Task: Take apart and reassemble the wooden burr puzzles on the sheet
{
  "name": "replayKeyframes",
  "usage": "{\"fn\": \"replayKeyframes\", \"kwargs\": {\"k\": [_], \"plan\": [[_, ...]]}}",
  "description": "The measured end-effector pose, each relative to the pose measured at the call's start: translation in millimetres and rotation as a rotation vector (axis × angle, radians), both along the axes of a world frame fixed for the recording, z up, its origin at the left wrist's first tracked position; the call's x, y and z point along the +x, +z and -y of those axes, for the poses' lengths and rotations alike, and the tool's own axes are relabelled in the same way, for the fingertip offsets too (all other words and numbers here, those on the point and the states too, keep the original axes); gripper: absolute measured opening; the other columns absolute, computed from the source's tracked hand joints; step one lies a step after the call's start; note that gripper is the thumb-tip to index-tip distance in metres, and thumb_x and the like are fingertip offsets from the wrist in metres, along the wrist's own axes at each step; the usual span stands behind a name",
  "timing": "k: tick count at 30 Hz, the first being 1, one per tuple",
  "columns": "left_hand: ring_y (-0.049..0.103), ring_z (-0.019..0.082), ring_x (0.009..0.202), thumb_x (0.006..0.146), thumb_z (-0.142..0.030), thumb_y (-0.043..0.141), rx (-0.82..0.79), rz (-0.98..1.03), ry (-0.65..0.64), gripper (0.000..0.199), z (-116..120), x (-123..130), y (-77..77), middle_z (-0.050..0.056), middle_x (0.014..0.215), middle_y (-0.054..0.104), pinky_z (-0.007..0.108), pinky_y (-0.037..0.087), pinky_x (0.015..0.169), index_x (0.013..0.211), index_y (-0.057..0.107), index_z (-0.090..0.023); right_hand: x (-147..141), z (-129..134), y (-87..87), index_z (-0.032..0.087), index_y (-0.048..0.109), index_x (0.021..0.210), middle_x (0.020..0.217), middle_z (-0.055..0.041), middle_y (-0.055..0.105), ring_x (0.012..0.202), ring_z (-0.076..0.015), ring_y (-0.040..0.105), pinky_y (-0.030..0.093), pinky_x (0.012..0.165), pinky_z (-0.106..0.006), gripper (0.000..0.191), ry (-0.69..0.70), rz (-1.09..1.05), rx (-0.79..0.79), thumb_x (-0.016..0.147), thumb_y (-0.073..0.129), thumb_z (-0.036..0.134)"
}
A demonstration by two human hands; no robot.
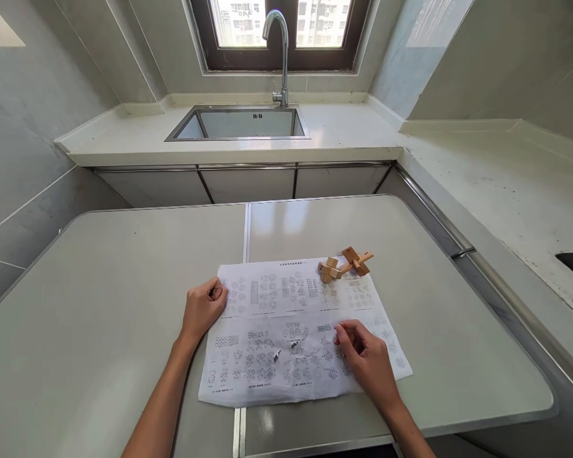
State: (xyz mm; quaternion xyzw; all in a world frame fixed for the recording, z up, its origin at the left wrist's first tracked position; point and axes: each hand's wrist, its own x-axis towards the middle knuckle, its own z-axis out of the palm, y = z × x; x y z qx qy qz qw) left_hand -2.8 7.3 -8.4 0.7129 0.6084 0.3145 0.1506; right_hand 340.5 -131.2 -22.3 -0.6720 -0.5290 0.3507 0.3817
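A large white sheet (286,324) printed with small diagrams lies on the table. Two wooden interlocking puzzles sit on its upper right: a compact light one (330,271) and a longer, darker one (356,261) beside it. Curled into a loose fist, my left hand (205,306) rests at the sheet's left edge; whether it pinches the paper is hidden. My right hand (364,353) is over the right part of the sheet, thumb and index finger together, and anything between them is too small to name. Two small dark and silvery bits (277,355) lie near the sheet's middle.
The pale folding table (138,273) has a metal seam running down its middle. Behind it is a white counter (344,130) with a sink (239,137) and a tall faucet (285,57) under a window. Another counter (516,184) runs along the right.
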Motion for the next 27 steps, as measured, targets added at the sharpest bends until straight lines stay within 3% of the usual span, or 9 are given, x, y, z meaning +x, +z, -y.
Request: {"fn": "replayKeyframes", "kwargs": {"k": [27], "plan": [[0.025,0.01,0.054,0.084,-0.021,0.053,0.023,-0.001,0.004,0.032,-1.0,0.3,-2.5,-0.007,0.059,0.025,0.024,0.029,0.055,0.064,0.027,-0.023,1.2,-0.1,1.6,0.024,0.067,0.088,0.072,-0.0009,0.07,0.057,-0.0168,0.058,0.047,0.056,-0.027,0.037,0.015,-0.011,0.009,0.103,0.053,0.055]]}}
